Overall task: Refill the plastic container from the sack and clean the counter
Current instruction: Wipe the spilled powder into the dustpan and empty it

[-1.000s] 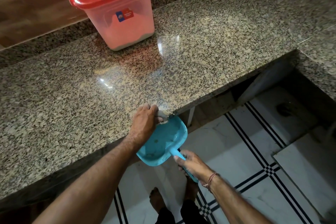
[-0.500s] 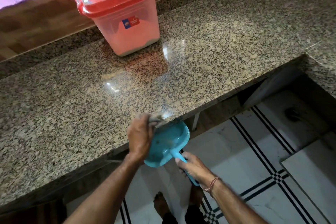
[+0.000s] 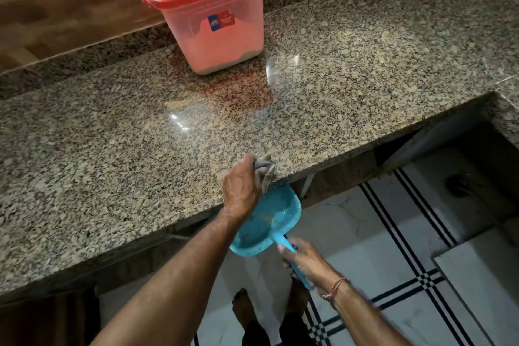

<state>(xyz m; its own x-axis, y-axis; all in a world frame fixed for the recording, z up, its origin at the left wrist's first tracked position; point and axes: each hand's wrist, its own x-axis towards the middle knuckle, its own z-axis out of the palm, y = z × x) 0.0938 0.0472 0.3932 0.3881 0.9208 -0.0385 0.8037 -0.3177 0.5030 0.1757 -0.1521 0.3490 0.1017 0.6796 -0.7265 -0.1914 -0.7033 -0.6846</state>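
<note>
At the back of the bench (image 3: 112, 149) the plastic container (image 3: 213, 22) stands lidded, seemingly refilled. At the front edge the left hand (image 3: 241, 188) grips a cloth (image 3: 265, 171) above the dustpan (image 3: 269, 222), whose handle the right hand (image 3: 306, 258) clasps; cleaning looks nearly finished.

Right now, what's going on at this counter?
A person is cleaning the granite counter. The left hand grips a grey cloth at the counter's front edge. The right hand holds the blue dustpan by its handle, just below that edge, to catch what is wiped off. The plastic container stands at the back of the counter with its red lid on.
</note>
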